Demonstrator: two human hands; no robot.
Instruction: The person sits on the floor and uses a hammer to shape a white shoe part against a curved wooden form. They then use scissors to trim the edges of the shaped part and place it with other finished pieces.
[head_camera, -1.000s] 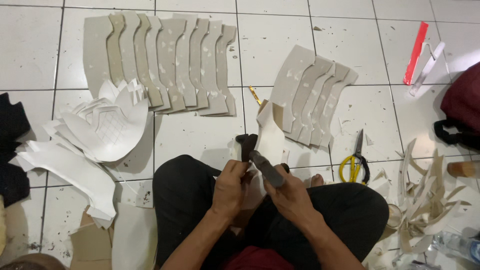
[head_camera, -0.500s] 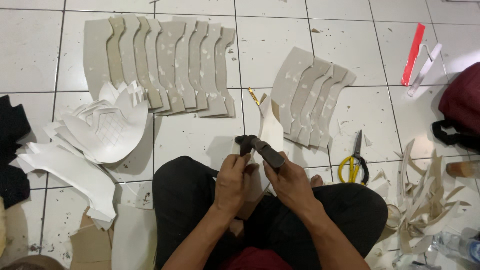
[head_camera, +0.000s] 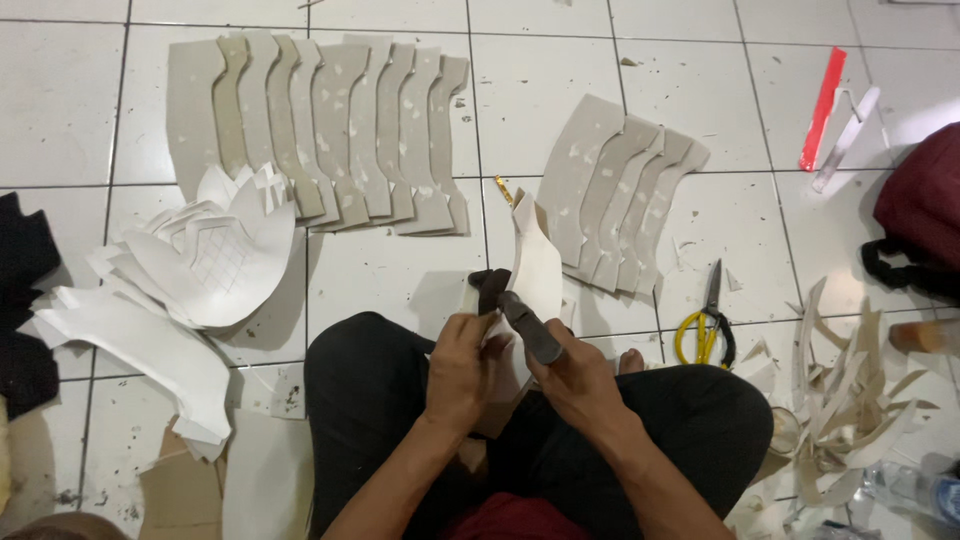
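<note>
At 12 o'clock of the lap, left hand (head_camera: 458, 362) pinches curved cream piece (head_camera: 535, 270) w/ dark pad (head_camera: 490, 288), right hand (head_camera: 580, 375) fisted on knife (head_camera: 530, 325); keep blade shallow, cut away from thumb

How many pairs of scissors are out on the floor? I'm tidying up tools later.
1: a pair of yellow-handled scissors lies on the white tile floor, beside the person's right knee, just below the smaller fan of cut beige pieces. Others could be hidden under the scraps.
</note>
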